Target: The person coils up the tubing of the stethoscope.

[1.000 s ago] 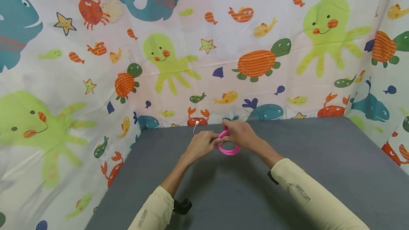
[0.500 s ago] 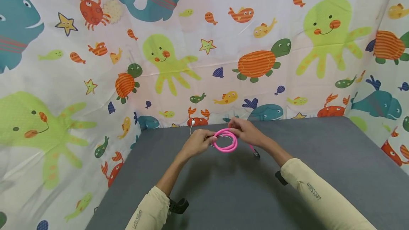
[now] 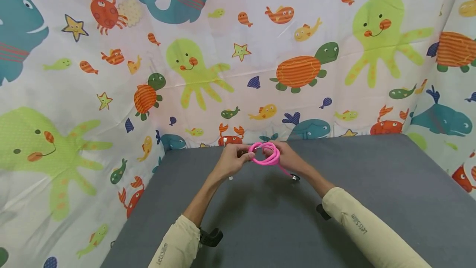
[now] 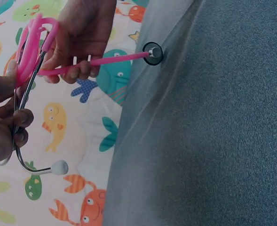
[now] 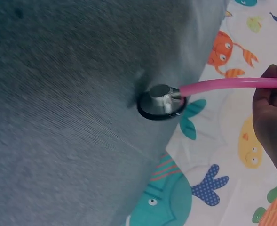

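A stethoscope with its pink tubing wound into loops is held up above the grey table between both hands. My left hand grips the metal ear tubes and the left side of the loops. One white eartip sticks out below that hand in the left wrist view. My right hand holds the tubing at the coil's right side, its fingers partly hidden behind the loops. From it a short pink end runs out to the round chest piece, which hangs free of both hands.
A grey table surface spreads beneath the hands. Behind it and at both sides hangs a white curtain printed with sea animals. Black straps sit on the wrists, below pale sleeves.
The right hand first drew right, bringing the chest piece into sight, then came back in behind the loops. The left hand kept its hold on the ear tubes and shifted only slightly.
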{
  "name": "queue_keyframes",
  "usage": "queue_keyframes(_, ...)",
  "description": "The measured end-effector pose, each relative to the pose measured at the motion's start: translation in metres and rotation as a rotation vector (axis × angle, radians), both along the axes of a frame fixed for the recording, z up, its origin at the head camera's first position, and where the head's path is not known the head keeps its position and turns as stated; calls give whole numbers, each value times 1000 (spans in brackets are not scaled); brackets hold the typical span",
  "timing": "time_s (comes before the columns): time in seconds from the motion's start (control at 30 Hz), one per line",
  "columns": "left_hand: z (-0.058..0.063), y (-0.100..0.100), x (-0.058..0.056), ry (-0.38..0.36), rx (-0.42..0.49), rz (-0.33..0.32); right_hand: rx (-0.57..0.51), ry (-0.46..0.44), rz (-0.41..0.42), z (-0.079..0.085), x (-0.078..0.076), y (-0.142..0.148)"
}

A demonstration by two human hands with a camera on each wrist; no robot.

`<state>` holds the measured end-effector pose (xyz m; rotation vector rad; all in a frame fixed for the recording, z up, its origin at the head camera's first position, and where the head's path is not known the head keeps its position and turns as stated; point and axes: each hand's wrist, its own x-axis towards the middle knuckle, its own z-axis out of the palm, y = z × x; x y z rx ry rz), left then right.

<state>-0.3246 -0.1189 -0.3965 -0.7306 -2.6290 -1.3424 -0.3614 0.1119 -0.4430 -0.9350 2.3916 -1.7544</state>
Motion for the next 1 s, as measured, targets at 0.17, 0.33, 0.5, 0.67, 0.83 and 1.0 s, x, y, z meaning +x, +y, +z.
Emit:
queue_keyframes(0.17,1,6,-1,-12,62,147,-2,-68,5,-6,7,-6)
queue_keyframes(0.33,3,15,-4,25,109,337,39,-88,51,-3,22,-16)
queue_keyframes(0.5,-2,20,-6,86,73,439,77,-39,22,5,36,-25)
queue_keyframes(0.67,-1,22,-9,103,49,494,163,5,-6,13,43,-29)
queue_keyframes(0.83,0,25,-10,149,28,527,238,24,16,19,50,-36)
queue_keyframes(1.0,-2,27,-13,338,-63,557,376,101,68,29,63,-39)
